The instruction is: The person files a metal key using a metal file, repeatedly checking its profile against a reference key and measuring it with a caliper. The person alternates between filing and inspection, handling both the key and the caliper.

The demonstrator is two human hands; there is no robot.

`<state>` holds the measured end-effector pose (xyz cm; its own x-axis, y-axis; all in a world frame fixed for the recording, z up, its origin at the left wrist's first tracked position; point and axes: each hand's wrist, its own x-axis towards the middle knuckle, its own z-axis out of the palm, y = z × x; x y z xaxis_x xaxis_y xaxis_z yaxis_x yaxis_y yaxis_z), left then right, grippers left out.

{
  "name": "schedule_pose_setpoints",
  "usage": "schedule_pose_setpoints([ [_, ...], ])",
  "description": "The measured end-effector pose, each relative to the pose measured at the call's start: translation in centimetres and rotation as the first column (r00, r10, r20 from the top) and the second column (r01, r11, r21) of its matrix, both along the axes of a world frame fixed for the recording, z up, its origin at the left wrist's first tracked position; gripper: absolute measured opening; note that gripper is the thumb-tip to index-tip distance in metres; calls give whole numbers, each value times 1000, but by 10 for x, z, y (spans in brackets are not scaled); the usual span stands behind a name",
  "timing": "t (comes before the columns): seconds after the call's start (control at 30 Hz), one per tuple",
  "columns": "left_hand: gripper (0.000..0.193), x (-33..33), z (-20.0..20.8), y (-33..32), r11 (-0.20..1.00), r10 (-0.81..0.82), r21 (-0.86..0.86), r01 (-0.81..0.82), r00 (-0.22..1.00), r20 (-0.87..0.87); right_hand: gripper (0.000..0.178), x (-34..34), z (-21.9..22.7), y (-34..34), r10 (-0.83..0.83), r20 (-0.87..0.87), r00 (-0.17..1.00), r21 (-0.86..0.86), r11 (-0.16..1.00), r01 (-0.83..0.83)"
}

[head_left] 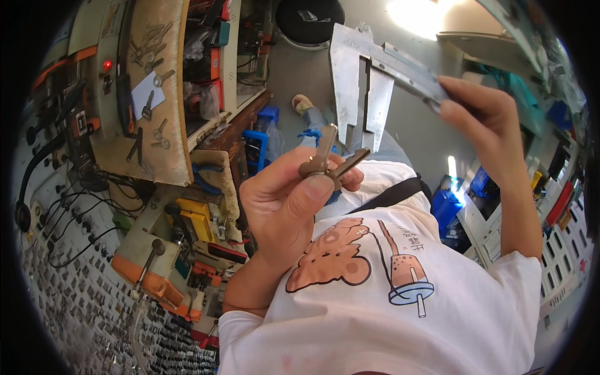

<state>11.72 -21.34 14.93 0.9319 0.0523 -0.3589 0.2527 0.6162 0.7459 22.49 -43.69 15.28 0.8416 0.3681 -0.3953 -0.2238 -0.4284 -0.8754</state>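
Two brown metal keys, one pointing up (325,147) and one slanting right (354,162), fan out from between the thumb and fingers of my left hand (281,203). Their round heads overlap under my thumb. In my right hand (481,119) is a silver vernier caliper (351,78), pinched by the far end of its beam. The caliper's long jaws hang downward, slightly apart, with nothing seen between them. Their tips lie just beyond the keys in the picture; whether they touch cannot be told.
On the left, a worn workbench (172,134) carries loose keys (150,47) and a white card (148,95). Below it are blue-handled pliers (207,180) and an orange-and-grey machine (150,275). Many keys (94,306) hang lower left. A round black stool (309,22) stands ahead.
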Motion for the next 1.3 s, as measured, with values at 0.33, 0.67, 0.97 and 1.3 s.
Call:
schedule_pose_setpoints([
  [0.33,21,-1,-2,0,996,-6,-91,4,1000,-21,34,1,-1,1,73,-105,992,21,997,-71],
  [0.67,30,-1,-4,0,993,-43,110,49,997,-59,34,0,6,4,88,-93,992,-9,996,-90],
  [0.97,19,-12,-25,3,1000,-1,-21,3,997,75,34,3,18,0,297,384,874,-202,951,-234],
  [1.3,26,-16,-38,6,974,-199,157,163,949,245,43,10,26,-8,482,624,615,-368,876,-313],
])
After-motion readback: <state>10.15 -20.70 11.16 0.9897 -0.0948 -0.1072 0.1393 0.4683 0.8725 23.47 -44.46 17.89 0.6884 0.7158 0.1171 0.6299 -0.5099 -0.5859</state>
